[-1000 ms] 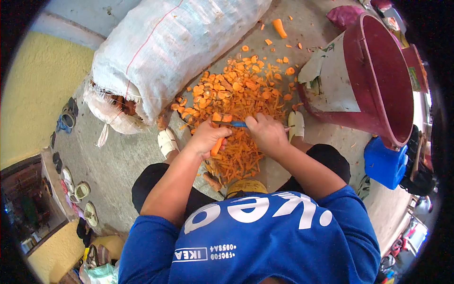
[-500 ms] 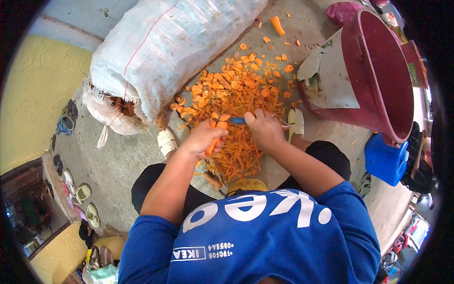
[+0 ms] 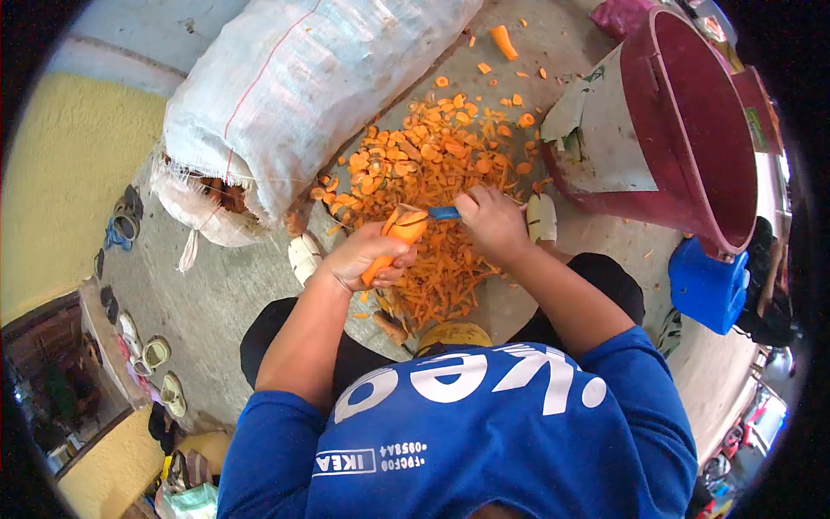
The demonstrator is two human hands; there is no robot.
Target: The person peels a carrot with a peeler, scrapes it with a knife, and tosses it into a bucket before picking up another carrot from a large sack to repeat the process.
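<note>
My left hand [image 3: 373, 258] is wrapped round a thick orange carrot [image 3: 399, 238], its upper end pointing away from me. In my right hand [image 3: 495, 227] is a blue-handled peeler [image 3: 444, 213]; its thin dark blade lies against the carrot's upper end. The blade's exact shape is hard to make out. Below both hands, a pile of carrot peelings and round slices [image 3: 424, 164] spreads over the concrete floor between my feet.
A large white woven sack [image 3: 285, 95] lies at the upper left, its mouth torn open. On the right a big maroon tub [image 3: 605, 156] is tilted, with a blue jerrycan [image 3: 707, 285] beside it. A carrot piece [image 3: 503, 42] lies at the far end. Shoes [image 3: 156, 353] line the left wall.
My right hand and the peeler have shifted a little to the right. The carrot has turned in my left hand, showing more of its side and the blade.
</note>
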